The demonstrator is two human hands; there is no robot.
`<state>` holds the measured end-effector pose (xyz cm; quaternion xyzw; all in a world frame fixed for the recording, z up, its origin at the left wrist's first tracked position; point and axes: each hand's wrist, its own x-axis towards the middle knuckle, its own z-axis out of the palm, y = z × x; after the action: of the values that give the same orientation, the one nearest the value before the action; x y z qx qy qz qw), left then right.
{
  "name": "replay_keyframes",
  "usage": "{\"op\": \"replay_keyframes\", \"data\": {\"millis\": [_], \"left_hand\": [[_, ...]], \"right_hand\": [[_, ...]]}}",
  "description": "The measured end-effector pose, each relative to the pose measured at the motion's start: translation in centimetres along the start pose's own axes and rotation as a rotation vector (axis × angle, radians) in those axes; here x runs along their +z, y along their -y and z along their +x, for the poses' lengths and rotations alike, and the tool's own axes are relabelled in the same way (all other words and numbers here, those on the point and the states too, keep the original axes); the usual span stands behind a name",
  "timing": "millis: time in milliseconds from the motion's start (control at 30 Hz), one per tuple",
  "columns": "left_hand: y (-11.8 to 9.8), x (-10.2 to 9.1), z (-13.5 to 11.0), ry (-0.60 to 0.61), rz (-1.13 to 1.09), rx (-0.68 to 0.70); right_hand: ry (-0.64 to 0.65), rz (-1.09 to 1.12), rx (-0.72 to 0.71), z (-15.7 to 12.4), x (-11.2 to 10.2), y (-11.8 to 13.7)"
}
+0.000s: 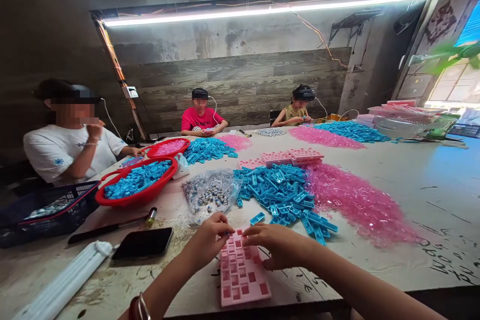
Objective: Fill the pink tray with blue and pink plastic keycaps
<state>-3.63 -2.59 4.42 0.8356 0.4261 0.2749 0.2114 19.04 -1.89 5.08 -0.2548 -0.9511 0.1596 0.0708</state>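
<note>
A pink grid tray (242,280) lies on the table right in front of me. My left hand (209,240) rests on its far left corner with the fingers pinched on a small piece I cannot make out. My right hand (275,245) is curled over the tray's far right corner, fingertips pressed together above the grid. Just beyond my hands lie a heap of blue plastic parts (279,192), a heap of pink plastic parts (352,200) and a clear bag of small metal pieces (210,195). One loose blue part (257,218) lies near my fingers.
A black phone (143,243), a long dark tool (108,229) and a white strip (67,280) lie to my left. Red basins (135,182) hold blue and pink parts. Three other people sit at the far and left sides. Stacked pink trays (281,156) sit mid-table.
</note>
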Motion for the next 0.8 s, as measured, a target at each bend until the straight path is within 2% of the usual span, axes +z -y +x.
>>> {"op": "replay_keyframes", "data": {"millis": [300, 433, 567, 667, 800], "left_hand": [[0.1, -0.1, 0.0, -0.029, 0.021, 0.018], [0.4, -0.2, 0.1, -0.034, 0.046, 0.032], [0.4, -0.4, 0.1, -0.021, 0.052, 0.03], [0.5, -0.4, 0.1, -0.016, 0.054, 0.03], [0.6, -0.4, 0.2, -0.002, 0.057, 0.028]], "right_hand": [[-0.023, -0.059, 0.09, 0.2, 0.8, 0.6], [-0.029, 0.023, 0.084, 0.4, 0.6, 0.7], [-0.096, 0.081, 0.116, 0.5, 0.4, 0.1], [-0.13, 0.058, 0.079, 0.4, 0.4, -0.6], [-0.079, 0.086, 0.035, 0.4, 0.8, -1.4]]}}
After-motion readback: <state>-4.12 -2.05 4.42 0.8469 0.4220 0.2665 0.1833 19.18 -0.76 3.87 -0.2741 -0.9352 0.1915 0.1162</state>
